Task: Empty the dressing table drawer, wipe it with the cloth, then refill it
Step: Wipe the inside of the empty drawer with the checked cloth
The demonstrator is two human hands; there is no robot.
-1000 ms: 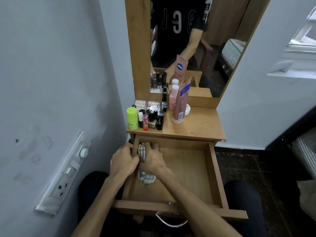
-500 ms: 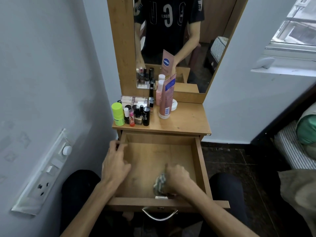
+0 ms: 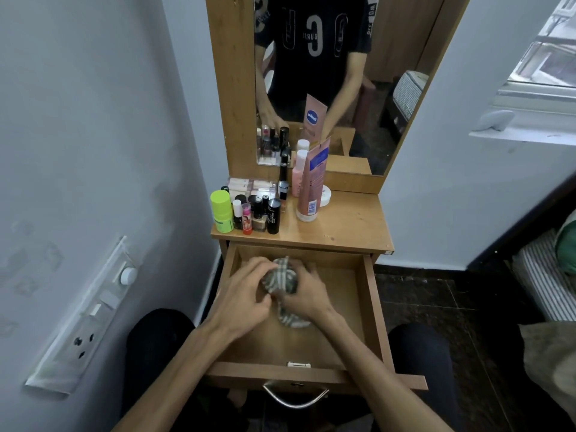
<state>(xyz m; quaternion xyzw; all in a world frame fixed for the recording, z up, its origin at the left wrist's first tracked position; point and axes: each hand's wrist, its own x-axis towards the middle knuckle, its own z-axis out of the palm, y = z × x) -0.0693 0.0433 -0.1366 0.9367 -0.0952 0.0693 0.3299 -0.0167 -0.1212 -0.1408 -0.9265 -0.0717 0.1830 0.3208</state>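
Two bare hands over the pulled-out wooden drawer [image 3: 371, 310] of a narrow wooden dressing table [image 3: 349, 227], both closed around a bunched grey-and-white checked cloth [image 3: 282, 279]. Left hand [image 3: 241, 297] at the cloth's left side, fingers curled over its top edge; right hand [image 3: 307, 296] at its right side, fingers wrapped round the bundle, thumb toward the near end. Upper part of the cloth bulging up between the two hands near the drawer's back wall; a lower fold trailing out beneath the right palm onto the bare drawer floor. Hands slightly blurred, exact finger placement hard to make out. Nothing but the cloth and hands seen inside the drawer. A curved metal handle [image 3: 295, 399] hanging at the drawer front, a small metal latch plate [image 3: 298, 365] on the inner face of that front.

Clustered at the left rear of the tabletop: a lime-green cylindrical bottle [image 3: 222, 211], small black-capped tubes and bottles [image 3: 268, 213], a small red-and-pink bottle [image 3: 247, 220]. Just right of them, a tall pink squeeze tube [image 3: 311, 188] standing on its cap, with a pink bottle [image 3: 298, 174] and a white round jar [image 3: 325, 196] behind it. Tall wood-framed mirror [image 3: 389, 88] behind, reflecting a person in a dark printed T-shirt. White switch and socket panel [image 3: 84, 316] on the wall at left.
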